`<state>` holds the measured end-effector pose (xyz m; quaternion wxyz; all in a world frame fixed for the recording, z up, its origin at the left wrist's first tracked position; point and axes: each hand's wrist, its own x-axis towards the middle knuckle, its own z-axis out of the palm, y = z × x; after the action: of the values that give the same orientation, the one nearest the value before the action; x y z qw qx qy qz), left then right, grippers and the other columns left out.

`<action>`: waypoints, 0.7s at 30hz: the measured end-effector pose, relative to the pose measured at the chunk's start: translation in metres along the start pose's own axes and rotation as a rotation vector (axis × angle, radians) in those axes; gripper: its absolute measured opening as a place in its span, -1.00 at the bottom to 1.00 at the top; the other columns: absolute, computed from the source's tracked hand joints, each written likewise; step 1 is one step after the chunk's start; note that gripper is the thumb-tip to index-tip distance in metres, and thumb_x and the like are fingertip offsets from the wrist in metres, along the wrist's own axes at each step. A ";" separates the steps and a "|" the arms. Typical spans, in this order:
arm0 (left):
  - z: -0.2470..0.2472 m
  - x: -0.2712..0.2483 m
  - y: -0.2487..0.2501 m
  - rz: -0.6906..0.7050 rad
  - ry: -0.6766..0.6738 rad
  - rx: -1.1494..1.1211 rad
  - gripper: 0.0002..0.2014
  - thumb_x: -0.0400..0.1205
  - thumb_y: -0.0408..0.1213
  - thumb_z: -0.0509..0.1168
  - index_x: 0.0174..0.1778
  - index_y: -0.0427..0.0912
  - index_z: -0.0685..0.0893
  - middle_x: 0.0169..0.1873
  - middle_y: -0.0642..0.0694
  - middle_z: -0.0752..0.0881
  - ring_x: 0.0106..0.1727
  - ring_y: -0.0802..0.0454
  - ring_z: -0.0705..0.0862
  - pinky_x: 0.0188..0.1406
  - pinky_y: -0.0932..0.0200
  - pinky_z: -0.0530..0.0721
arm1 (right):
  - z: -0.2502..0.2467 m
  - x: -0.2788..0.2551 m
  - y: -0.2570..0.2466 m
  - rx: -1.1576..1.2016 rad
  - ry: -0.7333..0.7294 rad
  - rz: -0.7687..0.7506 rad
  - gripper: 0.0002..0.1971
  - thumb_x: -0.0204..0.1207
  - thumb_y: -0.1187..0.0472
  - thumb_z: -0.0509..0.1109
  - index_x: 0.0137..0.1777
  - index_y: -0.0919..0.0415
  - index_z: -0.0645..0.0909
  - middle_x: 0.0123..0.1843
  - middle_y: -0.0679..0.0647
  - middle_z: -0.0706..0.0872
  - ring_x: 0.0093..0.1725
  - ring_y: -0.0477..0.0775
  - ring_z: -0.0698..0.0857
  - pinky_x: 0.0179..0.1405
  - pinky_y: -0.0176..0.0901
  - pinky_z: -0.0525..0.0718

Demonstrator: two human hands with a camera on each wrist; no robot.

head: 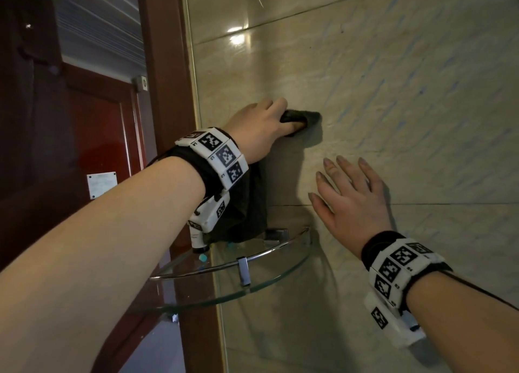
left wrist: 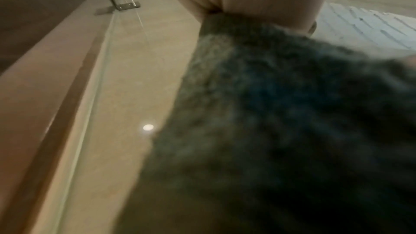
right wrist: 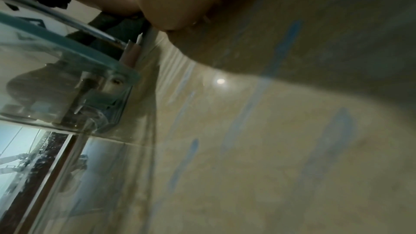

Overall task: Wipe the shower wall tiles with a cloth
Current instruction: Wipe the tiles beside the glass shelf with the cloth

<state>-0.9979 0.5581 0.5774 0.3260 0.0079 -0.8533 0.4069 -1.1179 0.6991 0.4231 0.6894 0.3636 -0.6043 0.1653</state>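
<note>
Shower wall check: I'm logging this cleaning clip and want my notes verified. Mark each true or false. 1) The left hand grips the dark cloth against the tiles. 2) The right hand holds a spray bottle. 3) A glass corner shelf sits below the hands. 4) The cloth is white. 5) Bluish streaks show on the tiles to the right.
1) True: the left hand grips the dark cloth against the wall tiles.
2) False: the right hand holds nothing; it lies flat on the tiles, fingers straight.
3) True: the glass corner shelf is below both hands.
4) False: the cloth is dark grey.
5) True: the bluish streaks run across the right-hand tiles.
</note>
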 end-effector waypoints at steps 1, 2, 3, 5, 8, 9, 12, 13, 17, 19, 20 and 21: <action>-0.001 0.000 -0.002 -0.003 0.012 -0.013 -0.44 0.69 -0.47 0.05 0.62 -0.02 0.33 0.24 -0.29 0.39 0.17 -0.27 0.42 -0.17 0.02 0.31 | 0.000 0.000 0.000 0.002 -0.006 0.000 -0.72 0.59 0.06 0.31 0.07 0.25 0.70 0.31 0.22 0.67 0.38 0.25 0.57 0.46 0.24 0.33; -0.001 0.000 -0.005 -0.032 0.030 -0.046 -0.46 0.68 -0.47 0.07 0.61 -0.04 0.36 0.23 -0.30 0.40 0.16 -0.28 0.43 -0.16 0.01 0.31 | -0.001 0.000 0.000 0.003 -0.012 -0.001 -0.72 0.59 0.06 0.31 0.07 0.25 0.70 0.31 0.21 0.67 0.38 0.25 0.57 0.47 0.24 0.32; -0.001 0.001 -0.007 -0.090 0.048 -0.095 -0.46 0.68 -0.48 0.09 0.60 -0.05 0.38 0.24 -0.30 0.41 0.17 -0.29 0.44 -0.13 0.01 0.34 | -0.001 0.000 0.000 0.003 -0.017 -0.001 -0.72 0.59 0.06 0.31 0.08 0.25 0.69 0.31 0.21 0.67 0.38 0.25 0.57 0.47 0.24 0.32; 0.000 0.003 -0.010 -0.244 0.070 -0.202 -0.42 0.66 -0.50 0.12 0.62 -0.04 0.34 0.31 -0.32 0.38 0.19 -0.31 0.43 -0.03 -0.02 0.41 | -0.002 0.000 0.000 0.003 -0.030 0.001 -0.72 0.58 0.06 0.32 0.09 0.24 0.70 0.32 0.21 0.66 0.38 0.25 0.56 0.47 0.24 0.31; 0.003 0.006 -0.012 -0.409 0.077 -0.311 -0.38 0.64 -0.52 0.13 0.64 -0.06 0.27 0.36 -0.32 0.32 0.22 -0.29 0.41 0.01 -0.01 0.46 | -0.002 0.000 0.000 0.011 -0.053 0.012 -0.72 0.57 0.05 0.32 0.09 0.24 0.70 0.32 0.21 0.66 0.39 0.24 0.55 0.46 0.26 0.31; 0.004 0.006 -0.012 -0.427 0.083 -0.331 -0.38 0.64 -0.53 0.12 0.64 -0.08 0.27 0.35 -0.32 0.31 0.22 -0.29 0.41 0.00 0.00 0.47 | -0.003 0.000 0.000 0.014 -0.058 0.014 -0.71 0.57 0.05 0.32 0.10 0.23 0.70 0.32 0.21 0.66 0.40 0.24 0.54 0.46 0.26 0.31; 0.009 0.006 -0.013 -0.427 0.095 -0.351 -0.43 0.64 -0.56 0.10 0.60 -0.17 0.33 0.33 -0.33 0.31 0.18 -0.29 0.41 -0.03 0.03 0.47 | -0.003 0.000 -0.001 0.017 -0.064 0.018 -0.71 0.58 0.05 0.30 0.10 0.23 0.70 0.33 0.21 0.65 0.40 0.24 0.54 0.47 0.26 0.30; 0.011 0.005 -0.013 -0.413 0.095 -0.338 -0.46 0.63 -0.56 0.10 0.57 -0.20 0.36 0.32 -0.34 0.32 0.17 -0.29 0.41 -0.06 0.04 0.45 | -0.004 0.000 -0.001 0.018 -0.063 0.019 -0.71 0.59 0.05 0.29 0.10 0.23 0.70 0.33 0.21 0.65 0.40 0.24 0.54 0.48 0.25 0.29; 0.012 -0.002 -0.014 -0.322 0.077 -0.254 -0.45 0.63 -0.56 0.09 0.57 -0.18 0.38 0.31 -0.36 0.35 0.18 -0.32 0.40 -0.11 0.05 0.33 | -0.003 0.000 -0.002 0.025 -0.045 0.021 -0.72 0.58 0.06 0.30 0.07 0.24 0.70 0.32 0.21 0.66 0.39 0.25 0.55 0.48 0.24 0.29; 0.013 -0.007 -0.015 -0.262 0.045 -0.224 -0.44 0.63 -0.58 0.10 0.58 -0.16 0.39 0.31 -0.35 0.35 0.18 -0.31 0.39 -0.10 0.04 0.31 | -0.003 0.000 -0.002 0.024 -0.039 0.021 -0.73 0.58 0.06 0.32 0.06 0.24 0.70 0.31 0.21 0.67 0.38 0.25 0.56 0.47 0.24 0.31; 0.014 -0.009 -0.015 -0.229 0.031 -0.214 -0.43 0.63 -0.58 0.10 0.58 -0.15 0.39 0.31 -0.35 0.35 0.18 -0.30 0.39 -0.10 0.03 0.32 | -0.003 0.000 -0.002 0.023 -0.039 0.023 -0.74 0.57 0.06 0.33 0.06 0.24 0.70 0.31 0.21 0.67 0.38 0.25 0.56 0.46 0.25 0.31; 0.014 -0.010 -0.014 -0.197 0.017 -0.207 -0.42 0.63 -0.58 0.10 0.58 -0.13 0.39 0.30 -0.34 0.35 0.19 -0.30 0.39 -0.09 0.03 0.33 | -0.003 0.000 -0.002 0.024 -0.038 0.024 -0.74 0.57 0.06 0.33 0.06 0.24 0.70 0.31 0.21 0.67 0.38 0.25 0.56 0.46 0.25 0.31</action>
<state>-0.9936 0.5365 0.5746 0.3707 0.0544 -0.8829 0.2830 -1.1140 0.6996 0.4229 0.6713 0.3676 -0.6197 0.1738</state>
